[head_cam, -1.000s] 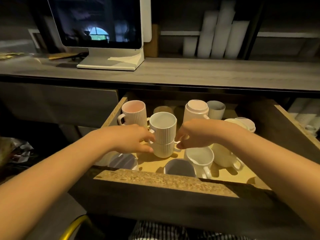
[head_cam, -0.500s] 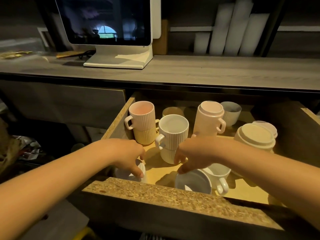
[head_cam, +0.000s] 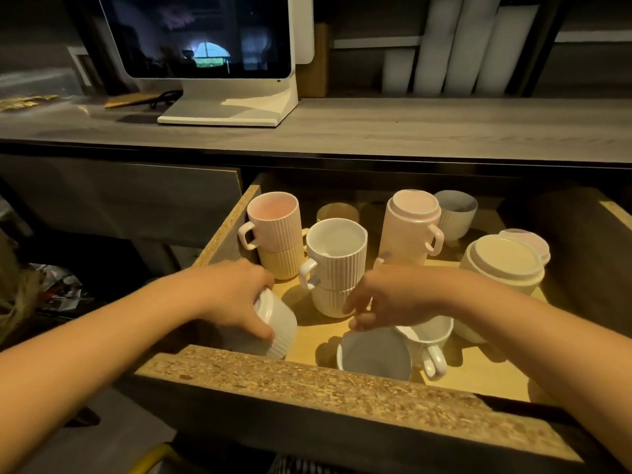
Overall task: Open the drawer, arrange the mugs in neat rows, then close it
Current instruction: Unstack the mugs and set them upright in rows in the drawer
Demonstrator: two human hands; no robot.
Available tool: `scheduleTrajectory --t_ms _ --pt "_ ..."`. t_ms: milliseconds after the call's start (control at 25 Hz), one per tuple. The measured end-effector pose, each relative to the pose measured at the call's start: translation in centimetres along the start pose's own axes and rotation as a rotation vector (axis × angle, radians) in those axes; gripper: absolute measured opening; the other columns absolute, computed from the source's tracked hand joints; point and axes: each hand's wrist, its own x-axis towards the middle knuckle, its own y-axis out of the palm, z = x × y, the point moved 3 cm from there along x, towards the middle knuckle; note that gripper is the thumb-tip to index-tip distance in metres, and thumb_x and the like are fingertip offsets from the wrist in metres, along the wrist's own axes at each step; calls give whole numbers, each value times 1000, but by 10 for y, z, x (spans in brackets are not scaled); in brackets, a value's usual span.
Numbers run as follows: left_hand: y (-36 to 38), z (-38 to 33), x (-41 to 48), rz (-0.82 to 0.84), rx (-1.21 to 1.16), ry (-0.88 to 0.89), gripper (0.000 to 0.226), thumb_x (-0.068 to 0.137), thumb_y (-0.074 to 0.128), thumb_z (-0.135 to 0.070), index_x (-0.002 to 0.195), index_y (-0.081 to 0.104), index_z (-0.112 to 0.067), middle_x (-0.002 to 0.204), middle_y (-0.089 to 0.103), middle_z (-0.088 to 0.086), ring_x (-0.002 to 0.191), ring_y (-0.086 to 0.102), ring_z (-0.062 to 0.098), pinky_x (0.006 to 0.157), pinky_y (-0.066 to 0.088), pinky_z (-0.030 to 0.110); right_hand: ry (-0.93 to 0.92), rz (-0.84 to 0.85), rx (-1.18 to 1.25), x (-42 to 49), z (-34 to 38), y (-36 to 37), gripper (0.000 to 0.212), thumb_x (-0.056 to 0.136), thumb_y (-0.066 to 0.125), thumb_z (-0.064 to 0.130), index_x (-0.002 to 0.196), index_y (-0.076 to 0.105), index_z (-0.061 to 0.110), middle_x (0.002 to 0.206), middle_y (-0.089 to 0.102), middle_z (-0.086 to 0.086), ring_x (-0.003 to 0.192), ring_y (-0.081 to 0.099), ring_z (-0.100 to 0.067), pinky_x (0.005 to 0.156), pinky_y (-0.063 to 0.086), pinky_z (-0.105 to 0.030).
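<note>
The drawer [head_cam: 307,378] stands open, with ribbed mugs inside. My left hand [head_cam: 236,295] grips a white ribbed mug [head_cam: 278,331] at the front left, tilted on its side. My right hand [head_cam: 386,302] hovers with fingers apart over a grey-white mug [head_cam: 374,355] at the front, holding nothing. Between my hands stands a stack of two white mugs [head_cam: 337,258]. Behind it on the left a pink mug sits on a yellow one [head_cam: 273,224]. An upturned pink mug [head_cam: 412,224] stands at the back right, and a cream upturned mug [head_cam: 502,265] at the right.
A grey cup [head_cam: 456,210] and a tan cup [head_cam: 337,212] sit at the drawer's back. A white mug with its handle toward me [head_cam: 429,340] lies under my right wrist. On the counter [head_cam: 410,128] above stand a white screen [head_cam: 219,56] and white rolls [head_cam: 455,53].
Both hands let go of the white stack and dropped to the front of the drawer. My left hand took hold of the front-left white mug and tipped it.
</note>
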Motion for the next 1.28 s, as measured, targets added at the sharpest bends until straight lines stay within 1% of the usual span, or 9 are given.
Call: scheduleTrajectory --t_ms 200,280,400,560,720,880,960,1080,1280 --pt "-33 23 -32 -281 -405 199 54 63 75 -50 111 53 -38 106 57 -19 99 55 1 77 53 19 -113 -300 361 -7 2 -25 45 87 61 37 131 52 29 123 62 7 100 60 -5 82 51 -17" --pt "-40 21 -39 -369 -618 312 60 53 72 -59 109 57 -43 107 60 -22 104 56 -1 79 54 22 -173 -345 579 -10 8 -29 60 82 66 36 136 39 38 132 52 12 109 55 -1 88 49 -18" --pt "-46 11 -43 -431 -857 466 69 45 71 -72 107 60 -45 109 60 -22 106 58 4 76 55 22 -288 -378 775 -18 20 -33 72 77 72 27 124 26 56 123 42 31 105 48 21 81 45 -3" --pt "-43 0 -38 -357 -1110 536 76 45 73 -70 113 63 -37 110 62 -17 104 60 7 74 53 19 -355 -580 838 -28 24 -44 67 69 77 34 120 37 52 123 52 18 113 55 -1 85 54 -20" --pt "-44 -11 -38 -477 -785 454 81 55 67 -65 128 43 -39 121 50 -20 111 51 -1 79 53 20 -233 -672 738 -35 26 -48 55 64 72 49 112 45 48 107 56 20 101 59 -6 72 57 -23" --pt "-51 -28 -44 -557 -437 435 79 62 71 -60 129 31 -47 126 39 -27 114 41 -5 86 44 18 -91 -732 777 -38 30 -53 35 75 67 50 104 49 39 91 52 23 86 58 -5 65 54 -18" --pt "-52 -29 -41 -509 -420 421 80 62 75 -58 129 34 -44 124 41 -24 109 45 -3 86 48 21 -38 -755 706 -38 35 -54 35 74 59 57 101 50 36 85 50 24 81 57 -4 64 51 -16" --pt "-50 -24 -38 -465 -480 424 76 57 76 -59 123 41 -43 116 47 -22 104 49 -2 83 51 22 -2 -699 575 -38 42 -56 64 57 42 75 106 51 34 85 50 23 81 57 -3 67 53 -19" --pt "-37 7 -40 -390 -616 417 81 56 82 -49 124 39 -49 121 49 -28 112 46 -9 83 47 13 -176 -365 510 -31 50 -58 56 72 63 53 121 38 42 103 48 30 92 53 5 73 48 -6"
